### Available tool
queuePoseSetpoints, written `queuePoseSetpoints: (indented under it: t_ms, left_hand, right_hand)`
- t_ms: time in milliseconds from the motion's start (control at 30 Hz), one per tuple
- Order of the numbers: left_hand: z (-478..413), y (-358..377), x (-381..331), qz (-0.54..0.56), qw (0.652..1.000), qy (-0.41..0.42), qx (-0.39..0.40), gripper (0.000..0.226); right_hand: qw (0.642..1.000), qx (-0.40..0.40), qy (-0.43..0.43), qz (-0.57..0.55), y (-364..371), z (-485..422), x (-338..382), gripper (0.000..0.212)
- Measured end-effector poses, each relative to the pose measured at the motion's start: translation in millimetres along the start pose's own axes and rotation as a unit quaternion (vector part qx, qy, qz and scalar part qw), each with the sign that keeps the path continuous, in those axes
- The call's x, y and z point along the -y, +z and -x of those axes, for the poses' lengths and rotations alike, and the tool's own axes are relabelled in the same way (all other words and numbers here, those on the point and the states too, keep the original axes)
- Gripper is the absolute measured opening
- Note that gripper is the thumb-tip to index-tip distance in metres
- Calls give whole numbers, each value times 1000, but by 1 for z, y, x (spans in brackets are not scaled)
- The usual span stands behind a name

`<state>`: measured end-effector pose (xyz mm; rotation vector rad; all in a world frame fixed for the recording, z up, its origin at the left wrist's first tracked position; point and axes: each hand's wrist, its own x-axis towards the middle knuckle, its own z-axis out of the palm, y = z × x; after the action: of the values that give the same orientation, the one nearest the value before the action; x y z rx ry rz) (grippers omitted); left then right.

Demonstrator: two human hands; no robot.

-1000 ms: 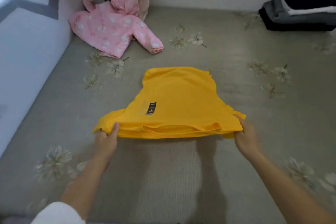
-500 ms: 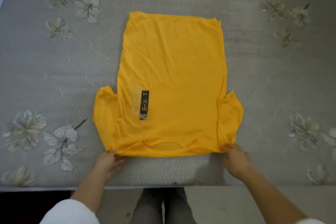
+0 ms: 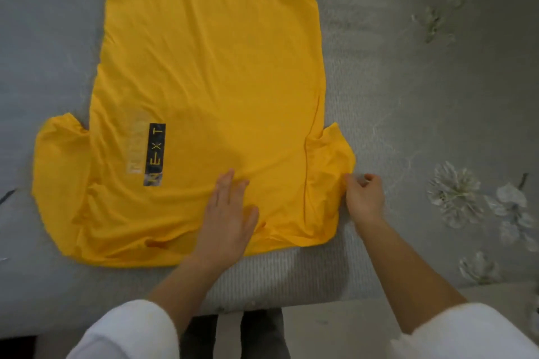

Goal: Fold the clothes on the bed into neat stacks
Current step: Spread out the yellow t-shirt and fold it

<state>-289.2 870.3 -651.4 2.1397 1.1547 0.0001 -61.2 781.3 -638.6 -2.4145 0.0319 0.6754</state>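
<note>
A yellow T-shirt [image 3: 210, 90] lies spread flat on the bed, collar end toward me, with a black label strip on its left chest. My left hand [image 3: 227, 218] rests flat on the shirt near the collar, fingers straight. My right hand [image 3: 363, 198] is at the edge of the shirt's right sleeve [image 3: 326, 172], its fingers curled and pinching the sleeve hem.
The grey bedspread [image 3: 408, 114] with pale flower prints lies under the shirt. The bed's near edge runs just below the shirt, and my legs show beyond it on the floor. No other clothes appear in this view.
The shirt was lowered and laid flat. My left hand left the left shoulder corner and moved onto the middle near the collar. My right hand shifted to the right sleeve's edge.
</note>
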Motion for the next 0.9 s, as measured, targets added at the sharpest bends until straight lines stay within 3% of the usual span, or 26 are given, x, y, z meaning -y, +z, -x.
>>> queuePoseSetpoints:
  t_ms: [100, 200, 267, 333, 400, 500, 600, 733, 900]
  left_hand:
    - [1, 48, -12, -56, 997, 7, 52, 67]
    - [4, 68, -9, -117, 992, -4, 45, 73]
    - [5, 68, -6, -150, 988, 3, 50, 79]
    - [5, 64, -5, -163, 984, 7, 67, 85]
    - [4, 59, -8, -170, 982, -3, 88, 90]
    - [9, 57, -19, -164, 981, -12, 107, 102]
    - [21, 64, -42, -152, 977, 86, 122, 101]
    - [36, 88, -62, -181, 940, 213, 197, 91]
    - [38, 95, -71, -119, 968, 149, 162, 83]
  right_hand:
    - [999, 27, -44, 0, 8, -25, 3, 58]
    - [993, 63, -97, 36, 5, -45, 8, 22]
    - [993, 43, -102, -30, -8, -53, 7, 8]
    - [989, 1, -54, -139, -31, -58, -2, 18]
    - [985, -5, -14, -174, -53, -59, -20, 23]
    - [989, 53, 30, -137, -74, -60, -45, 11]
    - [986, 126, 54, -98, -82, -64, -52, 41]
    - [970, 241, 8, 19, -85, -65, -49, 17]
    - [980, 190, 43, -25, -89, -65, -46, 21]
